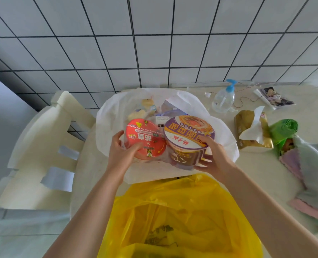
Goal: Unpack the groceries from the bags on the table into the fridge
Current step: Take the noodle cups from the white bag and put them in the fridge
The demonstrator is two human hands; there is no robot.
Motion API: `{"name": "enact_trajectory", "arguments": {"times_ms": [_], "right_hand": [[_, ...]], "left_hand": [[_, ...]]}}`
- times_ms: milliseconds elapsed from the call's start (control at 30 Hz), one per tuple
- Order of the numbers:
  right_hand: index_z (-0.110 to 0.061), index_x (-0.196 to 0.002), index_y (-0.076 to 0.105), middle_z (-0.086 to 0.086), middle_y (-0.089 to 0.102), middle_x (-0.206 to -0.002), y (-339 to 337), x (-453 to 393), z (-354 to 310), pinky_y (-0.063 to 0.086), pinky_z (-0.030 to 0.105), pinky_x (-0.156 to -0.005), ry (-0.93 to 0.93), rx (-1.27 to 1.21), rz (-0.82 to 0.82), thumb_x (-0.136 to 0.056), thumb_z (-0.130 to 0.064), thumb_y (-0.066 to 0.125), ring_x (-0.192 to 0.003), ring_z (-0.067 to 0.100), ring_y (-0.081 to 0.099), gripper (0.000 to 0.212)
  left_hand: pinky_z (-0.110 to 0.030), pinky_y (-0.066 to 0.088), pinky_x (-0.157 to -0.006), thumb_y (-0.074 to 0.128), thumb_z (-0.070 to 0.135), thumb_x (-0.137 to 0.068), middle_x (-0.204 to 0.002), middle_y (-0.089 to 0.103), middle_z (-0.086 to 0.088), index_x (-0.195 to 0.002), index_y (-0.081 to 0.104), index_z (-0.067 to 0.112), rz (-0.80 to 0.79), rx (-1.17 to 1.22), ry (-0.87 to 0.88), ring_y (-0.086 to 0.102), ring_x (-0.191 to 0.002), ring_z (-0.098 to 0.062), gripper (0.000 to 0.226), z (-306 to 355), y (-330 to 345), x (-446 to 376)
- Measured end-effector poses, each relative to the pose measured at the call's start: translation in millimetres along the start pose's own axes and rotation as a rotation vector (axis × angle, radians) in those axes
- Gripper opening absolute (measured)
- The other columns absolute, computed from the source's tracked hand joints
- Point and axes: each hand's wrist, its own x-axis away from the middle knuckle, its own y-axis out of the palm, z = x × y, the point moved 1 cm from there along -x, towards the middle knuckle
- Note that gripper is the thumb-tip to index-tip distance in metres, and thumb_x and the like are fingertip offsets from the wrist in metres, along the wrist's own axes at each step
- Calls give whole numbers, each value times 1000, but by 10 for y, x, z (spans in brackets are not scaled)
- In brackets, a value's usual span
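Note:
An open white bag (113, 116) stands on the table with groceries inside. My left hand (122, 152) grips a red instant noodle bowl (149, 138) over the bag's front, thumb on its lid. My right hand (213, 156) grips a purple instant noodle bowl (189, 133) beside it, fingers round its side. Behind the bowls, more packets (145, 108) and a white carton (161, 121) lie in the bag. A yellow plastic bag (182, 211) sits open at the table's near edge, between my forearms.
On the table to the right are a clear pump bottle (224, 98), a gold tissue pack (252, 130), a green bag roll (284, 128), folded cloths (311, 170) and a magazine (274, 97). A white plastic chair (42, 151) stands left. A tiled wall is behind.

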Motion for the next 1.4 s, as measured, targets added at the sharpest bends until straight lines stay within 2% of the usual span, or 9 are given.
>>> {"name": "enact_trajectory", "arguments": {"times_ms": [133,300,400,633,800,967,1167,1267,1400], "right_hand": [[-26,-107,56,12,61,-113,-13,399,43,52,53,-89,-25,-128,-38,-82,-32,67,-107,31,59,28],[-21,-110,56,16,59,-110,-71,1011,273,53,52,-87,10,-326,-85,-82,-33,66,-99,33,61,32],[-19,-114,57,18,59,-111,-137,1330,522,53,52,-85,25,-384,-99,-80,-36,67,-100,35,62,39],[-24,-100,63,12,62,-101,-304,1945,1197,56,45,-73,-41,-393,-51,-81,-35,64,-97,30,57,21],[-27,-88,66,10,64,-93,-460,2288,1571,53,49,-80,-59,-427,-49,-84,-32,62,-96,30,54,8],[-28,-85,64,9,61,-87,-615,2583,1835,54,47,-75,-63,-351,-58,-84,-30,61,-87,26,54,4],[-27,-94,61,7,61,-84,-909,2890,2256,48,59,-91,-39,-154,-123,-85,-31,61,-76,24,59,10],[-25,-110,54,12,59,-96,-980,3045,2476,51,58,-86,19,-93,-176,-82,-29,66,-85,26,59,31],[-27,-108,57,14,58,-109,-1004,3329,2816,57,51,-74,53,-19,-255,-66,-30,75,-100,31,55,45]], "left_hand": [[-42,57,-86,82,30,-73,-125,61,-2,-128,44,35,23,190,-64,67,-104,-20,67,-41,-174,339],[-30,56,-68,72,20,-83,-111,68,0,-130,49,24,-10,379,-73,71,-91,-15,52,-67,-359,954],[-34,56,-72,70,19,-84,-108,70,1,-128,51,23,-23,435,-96,71,-92,-16,48,-152,-466,1308],[-35,56,-75,72,19,-81,-109,70,-2,-126,53,24,-23,461,-174,69,-99,-21,48,-520,-689,1991],[-31,54,-64,69,13,-83,-105,71,-4,-123,56,21,-10,459,-181,69,-85,-17,43,-785,-833,2513],[-34,54,-71,71,14,-81,-106,70,-6,-127,54,19,48,480,-202,68,-88,-19,49,-1085,-989,3056],[-29,55,-63,75,20,-67,-107,71,-8,-125,54,17,143,540,-206,72,-85,-18,62,-1466,-1128,3862],[-32,55,-69,75,19,-64,-112,69,-11,-128,51,16,229,577,-206,70,-93,-24,69,-1690,-1240,4332],[-35,52,-75,79,16,-58,-100,70,-5,-123,53,18,314,606,-219,69,-89,-21,70,-1922,-1459,4913]]}}
